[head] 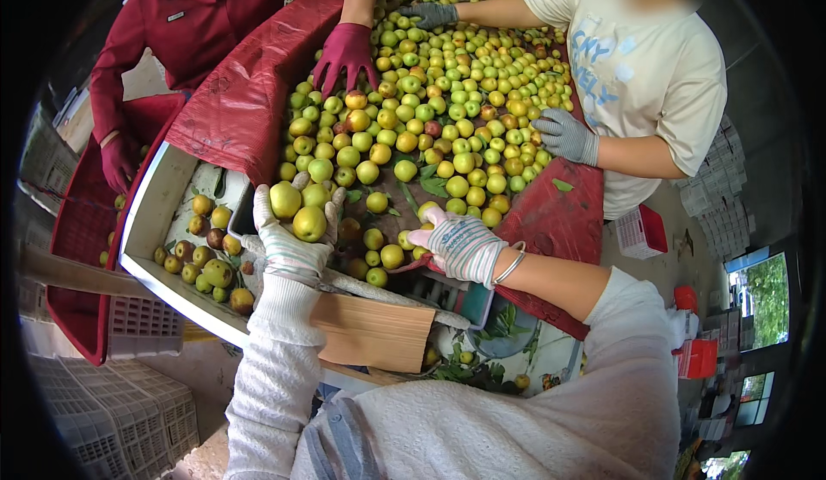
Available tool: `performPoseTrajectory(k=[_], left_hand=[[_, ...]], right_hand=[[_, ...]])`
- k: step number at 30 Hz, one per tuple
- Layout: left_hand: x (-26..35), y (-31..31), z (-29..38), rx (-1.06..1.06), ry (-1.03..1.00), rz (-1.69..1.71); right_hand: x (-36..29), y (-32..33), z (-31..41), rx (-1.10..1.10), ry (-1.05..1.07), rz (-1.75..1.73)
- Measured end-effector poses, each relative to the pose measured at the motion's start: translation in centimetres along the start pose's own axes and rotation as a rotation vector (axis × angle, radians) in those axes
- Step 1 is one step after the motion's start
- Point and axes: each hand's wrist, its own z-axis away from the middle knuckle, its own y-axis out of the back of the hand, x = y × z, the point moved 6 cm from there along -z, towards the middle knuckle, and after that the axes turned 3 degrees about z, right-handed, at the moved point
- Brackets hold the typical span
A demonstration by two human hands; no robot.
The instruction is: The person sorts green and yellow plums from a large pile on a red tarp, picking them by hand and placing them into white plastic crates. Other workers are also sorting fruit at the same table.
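My left hand [293,241], in a white striped glove, is palm up and cradles several yellow-green fruits [309,223] at the near left edge of the sorting surface. To its right, my right hand [461,244], gloved alike and with a bangle at the wrist, reaches in from the right with its fingertips against a small yellow-green fruit [419,237]. Beyond both hands a large heap of green, yellow and reddish round fruits [413,102] covers the surface, with loose green leaves [435,186] among them. Several fruits lie between my hands.
Red sheeting [239,80] lines the surface. A white-walled tray [145,215] at left holds blemished fruits. Cardboard [377,333] lies before me. A co-worker's maroon-gloved hand [347,57] and another's grey-gloved hands [568,137] touch the heap. A red basket [80,254] stands left, white crates [122,409] below.
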Motion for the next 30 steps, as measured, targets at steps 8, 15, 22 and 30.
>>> performPoseTrajectory(k=[8,15,22,30], left_hand=[[0.0,0.0,-0.2,-0.022,0.006,-0.013],[-0.1,0.2,-0.5,-0.002,0.013,-0.02],[-0.1,0.3,-0.4,-0.031,0.017,-0.037],[0.1,-0.1,-0.5,0.018,-0.004,-0.035]], right_hand=[[-1.5,-1.6,-1.0,0.055,0.155,-0.038],[0.6,-1.6,3.2,-0.154,0.051,0.138],[0.3,-0.6,2.1,-0.192,-0.057,-0.16],[6.4,2.2,-4.8,-0.048,-0.249,-0.043]])
